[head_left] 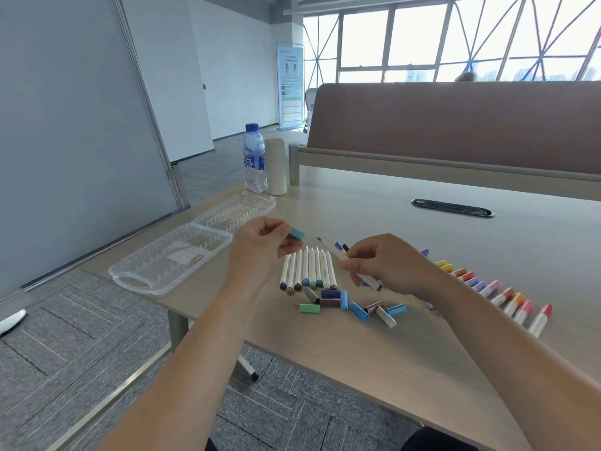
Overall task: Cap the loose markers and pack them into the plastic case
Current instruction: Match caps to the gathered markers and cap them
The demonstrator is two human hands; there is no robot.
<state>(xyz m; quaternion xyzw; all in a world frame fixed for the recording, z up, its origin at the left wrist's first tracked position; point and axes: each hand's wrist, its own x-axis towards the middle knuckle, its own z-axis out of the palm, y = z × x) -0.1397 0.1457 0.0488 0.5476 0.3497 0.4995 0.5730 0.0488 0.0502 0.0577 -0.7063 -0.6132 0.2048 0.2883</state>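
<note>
My left hand (260, 247) pinches a teal cap (297, 233) above the table. My right hand (390, 265) grips an uncapped white marker (328, 246), its tip pointing left toward the cap with a small gap between them. Below the hands, several uncapped white markers (309, 270) lie side by side. Several loose caps (354, 307) are scattered in front of them. A row of capped markers (497, 292) stretches off to the right. The clear plastic case (182, 252) lies open at the table's left corner with no markers in it.
A water bottle (254, 157) and a white cylinder (276, 166) stand at the far left of the table. A black cable slot (452, 208) is set into the tabletop at the back. A brown partition (455, 125) borders the far side.
</note>
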